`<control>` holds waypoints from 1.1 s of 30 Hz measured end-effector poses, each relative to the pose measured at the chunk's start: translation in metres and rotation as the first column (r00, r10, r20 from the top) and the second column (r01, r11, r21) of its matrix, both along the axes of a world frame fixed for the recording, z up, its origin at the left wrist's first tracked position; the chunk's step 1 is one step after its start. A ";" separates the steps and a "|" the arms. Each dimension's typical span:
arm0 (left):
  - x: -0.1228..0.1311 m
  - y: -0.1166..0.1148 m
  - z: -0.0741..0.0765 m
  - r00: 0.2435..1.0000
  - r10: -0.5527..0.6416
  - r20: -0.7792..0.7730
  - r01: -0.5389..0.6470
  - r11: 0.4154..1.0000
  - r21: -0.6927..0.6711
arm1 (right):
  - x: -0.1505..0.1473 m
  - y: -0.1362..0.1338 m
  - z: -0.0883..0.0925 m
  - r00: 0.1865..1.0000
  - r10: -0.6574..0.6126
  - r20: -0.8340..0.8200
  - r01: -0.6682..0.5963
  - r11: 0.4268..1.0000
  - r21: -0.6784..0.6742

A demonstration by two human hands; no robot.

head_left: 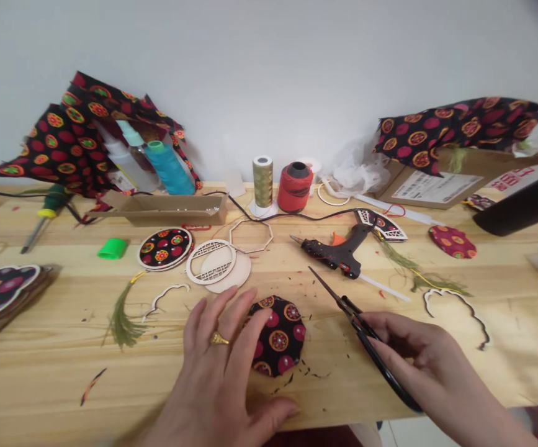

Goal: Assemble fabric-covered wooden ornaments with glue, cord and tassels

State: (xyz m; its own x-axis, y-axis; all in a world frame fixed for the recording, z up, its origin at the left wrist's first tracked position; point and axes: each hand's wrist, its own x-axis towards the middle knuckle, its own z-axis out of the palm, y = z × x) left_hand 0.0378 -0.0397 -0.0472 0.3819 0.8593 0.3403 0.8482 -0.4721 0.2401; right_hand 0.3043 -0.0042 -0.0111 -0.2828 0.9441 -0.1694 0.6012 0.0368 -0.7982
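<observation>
My left hand (217, 366), with a gold ring on one finger, lies spread on the table, its fingertips touching the edge of a round piece of black fabric (278, 336) printed with red and gold medallions. My right hand (429, 357) grips a pair of black-handled scissors (359, 326), whose closed blades point up and left, away from the fabric. Just beyond my left fingertips lie a pale wooden disc (226, 270) and an openwork wooden ring (210, 262).
A black hot glue gun (338, 251) lies on the wooden table (54, 366) with its cord trailing back. Fabric-covered discs, green tassels, thread spools and bottles stand about. Printed fabric drapes at both back corners, one piece over a cardboard box (436, 180).
</observation>
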 end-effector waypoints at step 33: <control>-0.005 -0.002 -0.014 0.987 -0.125 0.103 0.099 0.968 0.229 | 0.000 -0.014 -0.006 0.965 0.143 0.221 -0.206 0.932 0.298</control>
State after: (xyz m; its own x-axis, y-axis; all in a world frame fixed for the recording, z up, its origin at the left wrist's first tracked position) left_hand 0.0326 -0.0416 -0.0612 0.4181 0.7107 0.5657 0.7596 -0.6151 0.2114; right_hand 0.3042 -0.0179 -0.0174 -0.4400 0.8959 0.0613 0.7027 0.3860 -0.5976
